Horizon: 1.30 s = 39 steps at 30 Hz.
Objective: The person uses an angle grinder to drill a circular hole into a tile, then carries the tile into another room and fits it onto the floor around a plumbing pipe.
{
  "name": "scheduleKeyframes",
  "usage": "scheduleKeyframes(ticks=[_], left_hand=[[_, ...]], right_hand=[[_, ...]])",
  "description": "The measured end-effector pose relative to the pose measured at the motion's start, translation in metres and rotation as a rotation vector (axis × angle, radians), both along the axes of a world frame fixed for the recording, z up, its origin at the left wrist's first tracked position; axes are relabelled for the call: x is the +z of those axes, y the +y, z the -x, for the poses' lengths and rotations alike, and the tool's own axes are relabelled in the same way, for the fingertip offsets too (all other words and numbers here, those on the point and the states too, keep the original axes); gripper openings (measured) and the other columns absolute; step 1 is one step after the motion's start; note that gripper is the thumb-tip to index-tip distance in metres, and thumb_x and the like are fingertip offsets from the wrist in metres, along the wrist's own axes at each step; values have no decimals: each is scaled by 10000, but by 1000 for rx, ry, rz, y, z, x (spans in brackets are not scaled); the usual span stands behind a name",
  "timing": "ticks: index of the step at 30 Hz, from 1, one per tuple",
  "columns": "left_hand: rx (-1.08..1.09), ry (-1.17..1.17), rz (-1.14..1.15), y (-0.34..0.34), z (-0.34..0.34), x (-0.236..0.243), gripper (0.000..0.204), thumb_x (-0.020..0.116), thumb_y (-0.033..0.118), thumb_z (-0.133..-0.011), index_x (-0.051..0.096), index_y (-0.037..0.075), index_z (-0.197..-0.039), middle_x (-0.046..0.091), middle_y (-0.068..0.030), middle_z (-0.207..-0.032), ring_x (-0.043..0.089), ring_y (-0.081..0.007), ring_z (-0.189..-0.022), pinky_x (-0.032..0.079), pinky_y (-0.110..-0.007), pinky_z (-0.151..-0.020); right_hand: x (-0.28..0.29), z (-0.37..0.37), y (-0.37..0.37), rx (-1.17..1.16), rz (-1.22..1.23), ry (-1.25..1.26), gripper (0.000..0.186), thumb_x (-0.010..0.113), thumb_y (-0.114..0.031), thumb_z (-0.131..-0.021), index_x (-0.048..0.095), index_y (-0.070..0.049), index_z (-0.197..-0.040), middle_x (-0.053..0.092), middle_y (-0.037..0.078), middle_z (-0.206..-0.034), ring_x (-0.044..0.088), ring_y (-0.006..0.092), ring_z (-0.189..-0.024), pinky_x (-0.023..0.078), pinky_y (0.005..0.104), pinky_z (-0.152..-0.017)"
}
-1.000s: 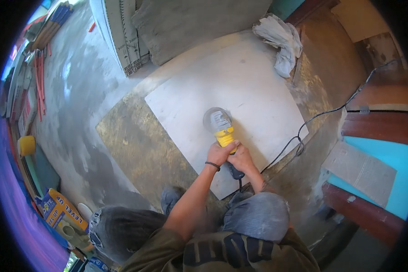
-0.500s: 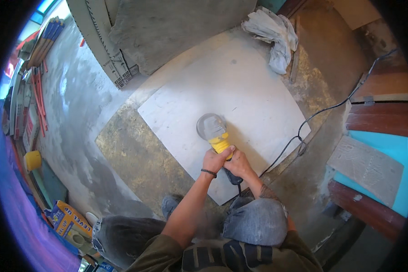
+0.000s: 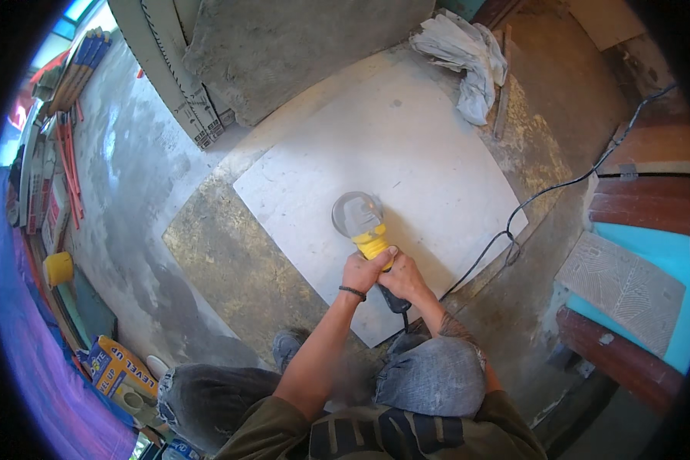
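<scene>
- Concrete floor (image 3: 149,261): carries everything here; a flat, broad base, which probably explains the low working position over it.
- Mottled brown board (image 3: 241,253): lies flat on the floor, its left corner well beyond the tile's; it seems to serve as a backing, lifting the tile off the concrete.
- White tile (image 3: 406,161): flat on the board, turned so one corner points at the person; that likely brings two edges within easy reach.
- Crumpled white sack (image 3: 471,77): by the tile's far right edge, well apart from the tool.
- Angle grinder (image 3: 372,244): yellow, round guard over the tile's middle, tail toward the near corner; whether its disc touches is hidden.
- Left hand (image 3: 366,272): clamped around the yellow body, presumably for steering.
- Right hand (image 3: 404,279): clamped just beside it, toward the dark tail; two hands together probably steady the tool.
- Black cord (image 3: 544,187): trails across the tile's near right edge, seemingly routed clear of the guard.
</scene>
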<state>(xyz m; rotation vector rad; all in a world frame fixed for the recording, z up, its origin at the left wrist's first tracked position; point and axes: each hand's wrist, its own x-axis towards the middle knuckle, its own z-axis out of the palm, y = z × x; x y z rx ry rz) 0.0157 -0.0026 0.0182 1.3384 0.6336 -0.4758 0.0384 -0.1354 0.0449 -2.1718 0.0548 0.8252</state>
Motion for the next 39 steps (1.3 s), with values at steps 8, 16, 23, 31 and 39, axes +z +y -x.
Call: scheduleKeyframes(ticks=[8,16,23,31,39], left_hand=[[46,-29,37,1,9,7,476,796,340,-867,685,-53,-1111,716,-71,-1020,659,-122,-904,532,-289,-787],[70,-23,164,8,15,6,503,803,366,-862,681,-44,-1126,708,-66,-1019,645,-121,-892,523,-291,-783],[75,-45,238,13,17,-2,442,803,350,-862,708,-20,-1085,722,-62,-995,663,-124,-873,536,-292,-768],[66,-45,312,16,18,-5,456,790,355,-881,691,-25,-1114,712,-60,-1014,652,-125,-893,529,-291,-791],[65,-54,309,14,17,2,441,789,359,-881,693,-13,-1098,709,-51,-995,643,-120,-883,526,-289,-783]], right_hand=[[2,15,2,0,5,-123,551,777,-318,-749,598,23,-1143,693,275,-1034,669,449,-997,542,481,-839],[11,15,13,49,138,-134,552,791,-342,-754,590,5,-1133,699,264,-1005,677,444,-970,547,491,-817],[16,15,22,76,200,-139,573,789,-363,-754,578,2,-1141,702,259,-999,679,441,-964,548,493,-821],[23,11,26,124,271,-119,564,754,-393,-765,586,12,-1120,697,281,-994,673,457,-960,543,516,-831],[33,6,27,144,345,-76,560,745,-384,-760,583,14,-1120,700,274,-1004,675,457,-960,540,522,-841]])
